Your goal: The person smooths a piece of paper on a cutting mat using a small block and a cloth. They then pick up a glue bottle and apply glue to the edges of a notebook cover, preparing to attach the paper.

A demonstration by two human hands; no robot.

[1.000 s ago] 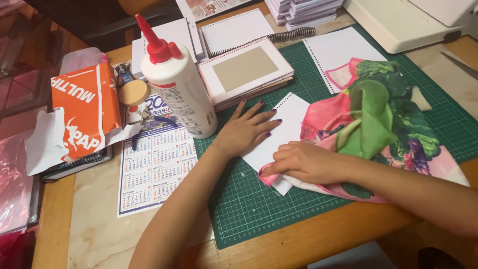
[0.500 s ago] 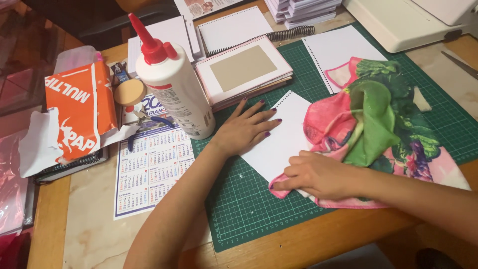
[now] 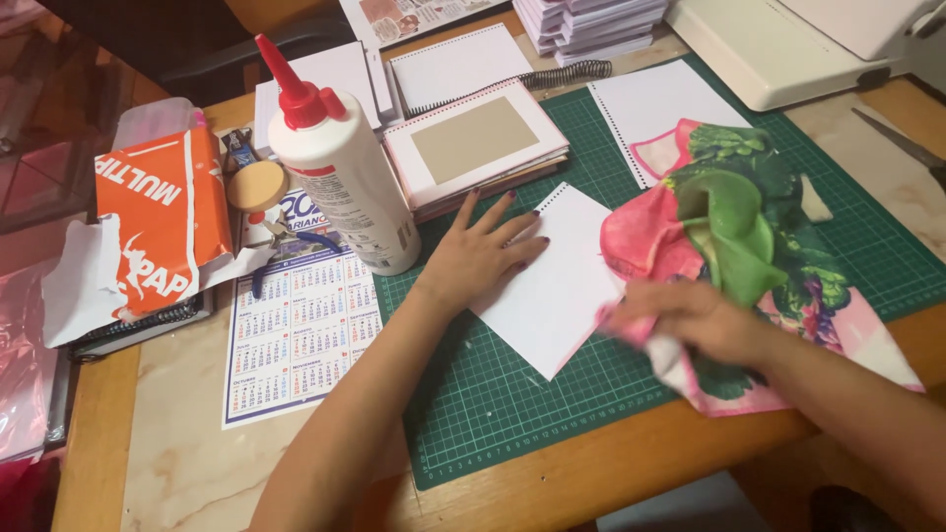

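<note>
Head view:
Left hand: flat, fingers spread, palm down, pressing on the near-left part of the white card; grasps nothing.
Right hand: motion-blurred, fingers curled into the pink edge of the floral cloth, right at the card's right corner; looks clenched on the fabric, exact finger positions too blurred to tell.
White card: lies turned like a diamond on the green cutting mat, between the two hands; punched holes along its top-right edge; its right edge touches the cloth.
Floral cloth: bunched, pink with green leaf print, on the mat to the right of the card, partly covering a white punched sheet.
Glue bottle: white, red nozzle, upright at the mat's left edge, just beside the left hand's fingers.
Notebook cover stack: pink-edged with a tan panel, behind the left hand, on the mat's far-left corner.
Calendar sheet: flat on the table, left of the mat, under the left forearm's side.
Orange paper packet: torn open, far left, well apart from the hands.
Binding machine: cream, top right, behind the mat.
Scissors: far right edge, partly cut off.
</note>
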